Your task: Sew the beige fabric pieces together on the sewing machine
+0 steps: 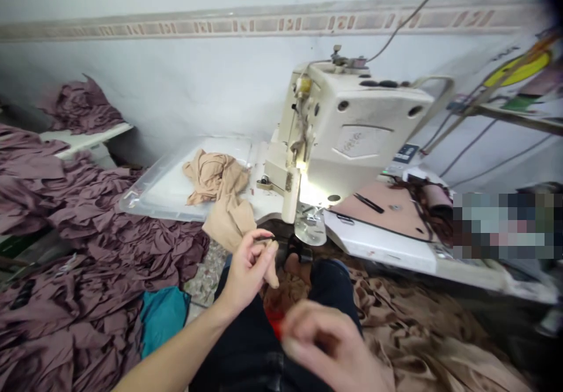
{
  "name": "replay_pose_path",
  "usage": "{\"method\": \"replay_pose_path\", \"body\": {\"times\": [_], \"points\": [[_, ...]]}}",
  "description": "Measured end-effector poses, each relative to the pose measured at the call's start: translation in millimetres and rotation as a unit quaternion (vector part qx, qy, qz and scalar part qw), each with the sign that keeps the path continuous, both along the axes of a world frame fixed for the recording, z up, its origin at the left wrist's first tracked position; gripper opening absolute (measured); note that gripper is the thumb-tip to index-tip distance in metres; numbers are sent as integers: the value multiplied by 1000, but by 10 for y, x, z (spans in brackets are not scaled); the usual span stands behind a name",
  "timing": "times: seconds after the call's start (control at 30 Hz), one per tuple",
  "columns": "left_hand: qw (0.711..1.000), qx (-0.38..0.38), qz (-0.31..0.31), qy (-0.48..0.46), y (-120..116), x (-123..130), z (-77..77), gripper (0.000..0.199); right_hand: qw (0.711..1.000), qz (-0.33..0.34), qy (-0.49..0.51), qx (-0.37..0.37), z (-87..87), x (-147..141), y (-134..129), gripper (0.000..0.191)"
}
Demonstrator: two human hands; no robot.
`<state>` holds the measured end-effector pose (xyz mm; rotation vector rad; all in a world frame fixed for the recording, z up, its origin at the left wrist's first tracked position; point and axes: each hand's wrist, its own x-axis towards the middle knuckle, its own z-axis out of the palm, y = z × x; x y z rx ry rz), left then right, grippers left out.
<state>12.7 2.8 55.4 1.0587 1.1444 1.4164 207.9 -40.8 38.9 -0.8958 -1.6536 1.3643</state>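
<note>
My left hand is raised over my lap, its fingers curled and pinched together. A small dark sliver shows at its fingertips, and I cannot make out what it holds. Just behind this hand hangs the end of a beige cloth, which trails from a crumpled heap on a clear plastic tray. Whether the hand grips that cloth is unclear. My right hand is lower and nearer, over my right thigh, with bent fingers smeared by motion. The white sewing machine stands ahead, its lamp lit near the needle area.
Mauve fabric lies piled at left, with a teal cloth beside it. Brown fabric is heaped at lower right. Black tweezers and a thread cone are on the machine table. A wall stands behind.
</note>
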Motion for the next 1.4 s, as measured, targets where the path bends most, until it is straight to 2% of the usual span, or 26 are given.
{"method": "replay_pose_path", "body": {"times": [0.1, 0.2, 0.3, 0.37, 0.47, 0.53, 0.6, 0.7, 0.77, 0.83, 0.9, 1.0, 1.1, 1.17, 1.27, 1.4], "points": [[997, -69, -30, -2, -69, 71, -172, 47, 995, -34, 14, -89, -220, -240, 80, 44], [995, -69, -47, 55, -98, -8, -232, 44, 986, -85, 67, -127, -407, -440, 156, 50], [987, -40, -100, 122, -166, -132, -134, 40, 984, -150, 79, -49, -468, -516, 212, 50], [969, -2, -166, 182, -227, -198, -60, 37, 979, -190, 76, 22, -458, -507, 236, 41], [938, 89, -209, 260, -279, -246, -57, 34, 971, -221, 60, 68, -457, -458, 259, 25], [918, 155, -177, 318, -249, -244, -128, 34, 979, -195, 49, 44, -487, -415, 274, 20], [898, 199, -111, 377, -174, -232, -218, 36, 986, -159, 57, -5, -524, -367, 294, 18], [870, 228, -42, 435, -55, -225, -317, 32, 987, -120, 82, -70, -554, -307, 339, 33], [852, 247, -34, 460, -7, -226, -334, 25, 989, -99, 76, -79, -547, -285, 369, 34], [833, 248, -49, 492, 28, -230, -314, 21, 993, -89, 50, -65, -522, -255, 401, 23], [827, 203, -77, 519, 73, -250, -268, 27, 994, -89, 20, -60, -485, -182, 448, 22], [853, 107, -184, 477, 143, -316, -198, 34, 995, -34, -21, -88, -417, 24, 569, 31], [892, -8, -322, 317, 149, -354, -201, 43, 991, 72, -47, -100, -331, 247, 694, 35], [900, -89, -364, 221, 118, -336, -255, 46, 988, 104, -46, -108, -276, 347, 748, 39], [923, -128, -331, 152, 76, -283, -336, 44, 985, 104, -35, -130, -235, 408, 789, 44], [947, -93, -280, 125, 104, -267, -323, 53, 988, 45, -22, -149, -231, 381, 770, 50]]}}
